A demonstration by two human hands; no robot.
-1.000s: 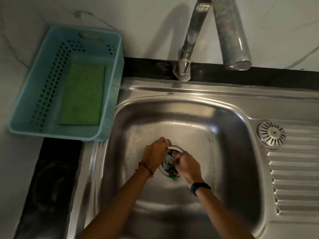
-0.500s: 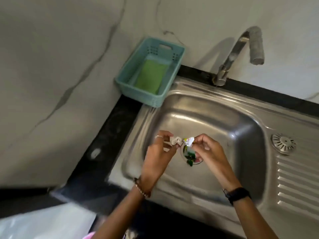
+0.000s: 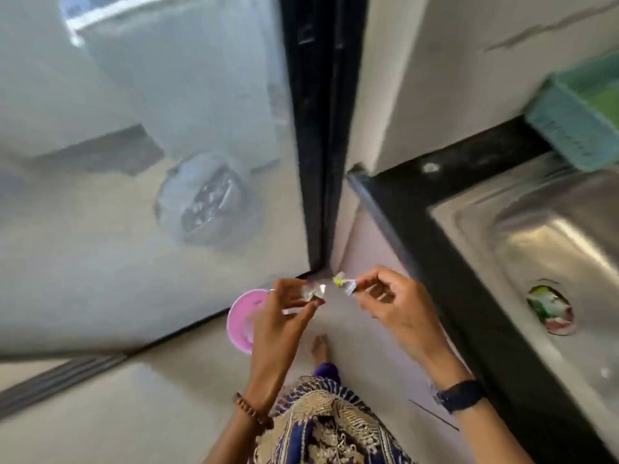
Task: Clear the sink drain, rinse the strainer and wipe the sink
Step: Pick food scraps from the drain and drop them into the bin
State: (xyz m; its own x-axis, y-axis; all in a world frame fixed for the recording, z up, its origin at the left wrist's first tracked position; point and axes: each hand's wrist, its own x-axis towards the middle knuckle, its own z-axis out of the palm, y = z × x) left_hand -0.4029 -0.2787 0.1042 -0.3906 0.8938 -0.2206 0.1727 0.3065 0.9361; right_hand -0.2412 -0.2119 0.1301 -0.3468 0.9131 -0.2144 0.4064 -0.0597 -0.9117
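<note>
I see my left hand (image 3: 281,319) pinching a crumpled silvery scrap (image 3: 313,291) and my right hand (image 3: 392,304) pinching a white-and-yellow scrap (image 3: 344,284), the two held close together over the floor. A pink bowl (image 3: 242,321) sits at nine o'clock of them. The sink (image 3: 552,236) lies at three o'clock, its drain (image 3: 549,309) holding green and pink rubbish (too blurred to name).

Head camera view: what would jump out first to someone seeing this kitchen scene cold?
Mid-frame, the left hand and right hand each pinch a small crumpled scrap of wrapper, held out over the floor and away from the steel sink at right. The sink drain is clogged with colourful litter. A pink bowl-shaped container sits on the floor below the left hand.
</note>
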